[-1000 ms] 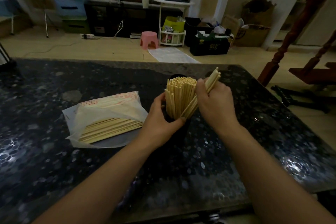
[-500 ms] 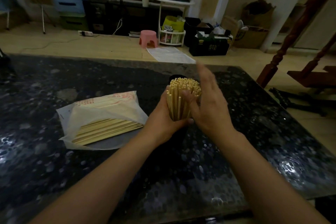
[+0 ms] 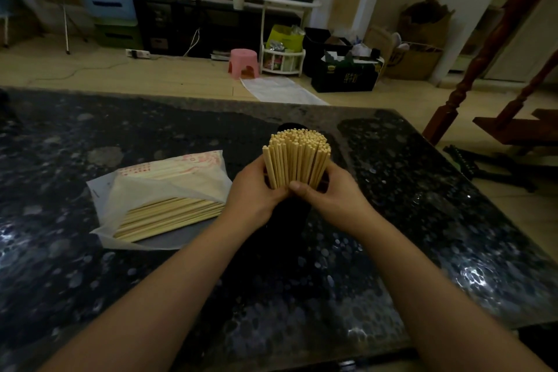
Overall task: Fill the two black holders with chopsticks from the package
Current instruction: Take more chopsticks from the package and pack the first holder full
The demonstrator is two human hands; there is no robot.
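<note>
pale chopsticks (image 3: pixel 297 157) upright, fanned

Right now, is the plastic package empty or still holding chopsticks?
Still holding some: the package lies open, loose chopsticks showing at its mouth.

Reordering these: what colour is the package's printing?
Red, on the translucent white package; head view shows it best.
</note>
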